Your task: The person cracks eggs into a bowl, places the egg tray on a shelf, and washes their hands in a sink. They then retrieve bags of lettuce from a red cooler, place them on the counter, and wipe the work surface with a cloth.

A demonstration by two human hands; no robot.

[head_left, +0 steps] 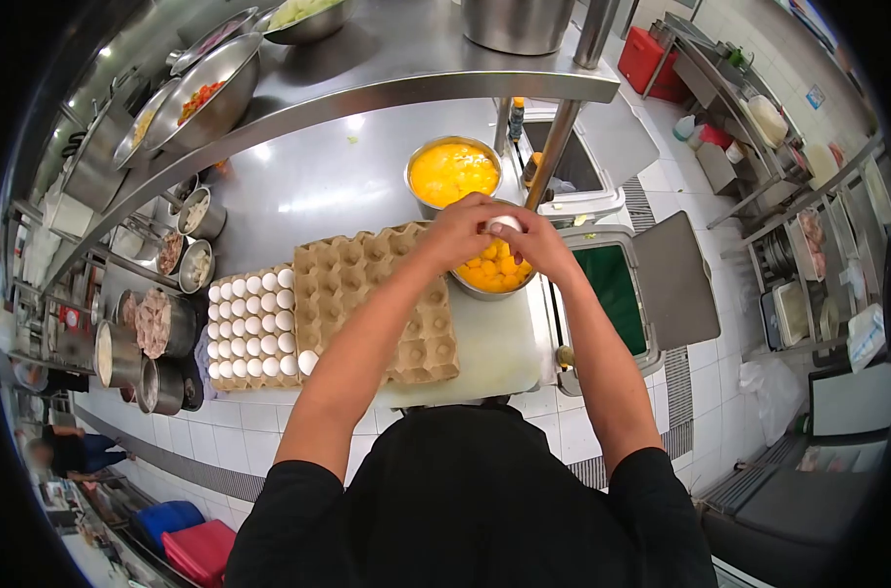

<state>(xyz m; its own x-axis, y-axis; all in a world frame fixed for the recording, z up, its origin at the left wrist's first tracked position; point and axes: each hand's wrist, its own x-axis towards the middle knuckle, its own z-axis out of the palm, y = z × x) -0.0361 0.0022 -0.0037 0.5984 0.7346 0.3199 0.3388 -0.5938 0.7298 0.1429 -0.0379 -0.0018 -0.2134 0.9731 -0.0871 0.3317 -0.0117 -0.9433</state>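
A white egg (505, 224) is between my two hands, above a metal bowl (492, 297) holding several whole yolks. My left hand (458, 232) reaches in from the left with its fingers curled against the egg. My right hand (539, 242) closes on the egg from the other side. Whether the shell is cracked cannot be made out. Just beyond, a second metal bowl (407, 178) contains more yellow egg. To the left lies a brown cardboard egg tray (377, 304) with bare cups and one white egg (308, 363) at its near left corner. Beside it, another tray (259, 383) carries rows of white eggs.
A steel shelf (386, 90) crosses above the counter, bearing bowls of chopped food (205, 98) and a large pot (519, 24). Metal pots (161, 384) stand at the left. Lidded bins (612, 294) are at my right. A person (78, 446) stands far left.
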